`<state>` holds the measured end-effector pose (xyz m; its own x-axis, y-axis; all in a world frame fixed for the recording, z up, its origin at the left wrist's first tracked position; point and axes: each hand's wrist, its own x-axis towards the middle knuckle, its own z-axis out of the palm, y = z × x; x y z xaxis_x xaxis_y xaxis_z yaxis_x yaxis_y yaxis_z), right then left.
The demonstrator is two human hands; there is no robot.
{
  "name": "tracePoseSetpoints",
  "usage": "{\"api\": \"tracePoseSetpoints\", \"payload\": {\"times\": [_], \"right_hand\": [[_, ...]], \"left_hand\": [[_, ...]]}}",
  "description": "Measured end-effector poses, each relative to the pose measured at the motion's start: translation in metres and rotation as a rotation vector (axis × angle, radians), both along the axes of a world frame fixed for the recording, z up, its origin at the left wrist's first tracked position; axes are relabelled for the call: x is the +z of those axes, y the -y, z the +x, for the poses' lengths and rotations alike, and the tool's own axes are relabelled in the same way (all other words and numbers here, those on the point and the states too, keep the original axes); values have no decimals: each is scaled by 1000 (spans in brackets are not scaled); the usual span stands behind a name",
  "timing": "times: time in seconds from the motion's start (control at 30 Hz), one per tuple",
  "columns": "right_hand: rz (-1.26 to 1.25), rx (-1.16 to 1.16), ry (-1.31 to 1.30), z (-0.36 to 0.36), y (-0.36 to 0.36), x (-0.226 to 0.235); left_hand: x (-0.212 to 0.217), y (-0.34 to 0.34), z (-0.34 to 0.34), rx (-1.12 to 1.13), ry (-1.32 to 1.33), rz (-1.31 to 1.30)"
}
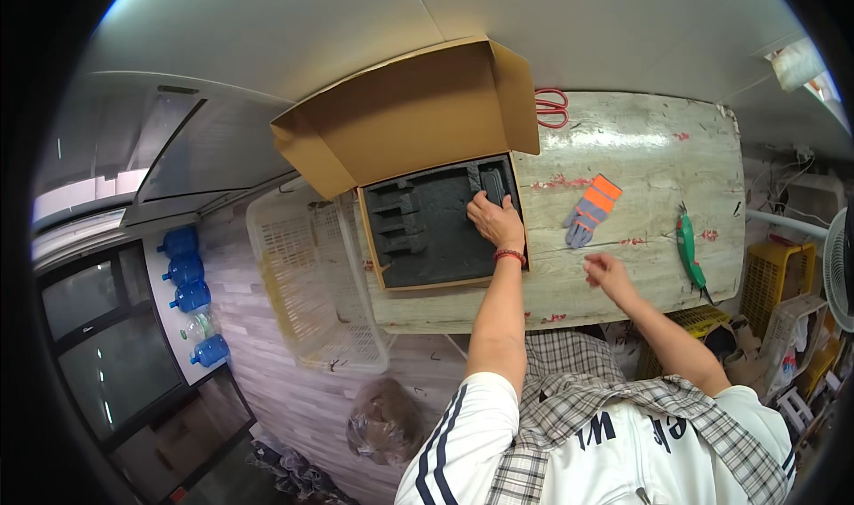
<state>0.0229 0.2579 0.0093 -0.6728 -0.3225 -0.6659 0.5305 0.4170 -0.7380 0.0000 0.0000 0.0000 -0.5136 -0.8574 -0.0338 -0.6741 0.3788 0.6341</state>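
An open brown cardboard box [405,105] stands on the table with its lid raised. Dark grey foam [436,229] with cut-out slots fills it. My left hand [496,222] reaches into the box's right side, fingers closed around the near end of a black oblong object [492,183] in a foam slot; its exact kind cannot be made out. Over the table, right of the box, my right hand [608,275] hovers with loosely bent fingers and nothing visible in them. Just beyond it lies a grey and orange work glove [593,210].
Red-handled scissors [551,107] lie at the table's [640,158] far edge. A green tool [687,249] with a dark tip rests at the right. Left of the table is a whitish plastic basket [311,278]. Blue water bottles [189,269] line the left wall. Yellow crates [774,274] and a fan [838,265] are at right.
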Motion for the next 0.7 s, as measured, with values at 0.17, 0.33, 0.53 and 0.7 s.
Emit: {"api": "tracePoseSetpoints", "payload": {"times": [0.17, 0.33, 0.53, 0.7], "right_hand": [[-62, 57, -220, -75, 46, 20], [-89, 38, -484, -155, 106, 61], [-267, 45, -686, -223, 199, 145], [-291, 166, -616, -233, 240, 173]], "left_hand": [[-11, -3, 11, 13, -23, -59], [-23, 4, 13, -53, -17, -175], [-29, 8, 18, -276, 189, -186], [-18, 19, 3, -472, 504, -89]]}}
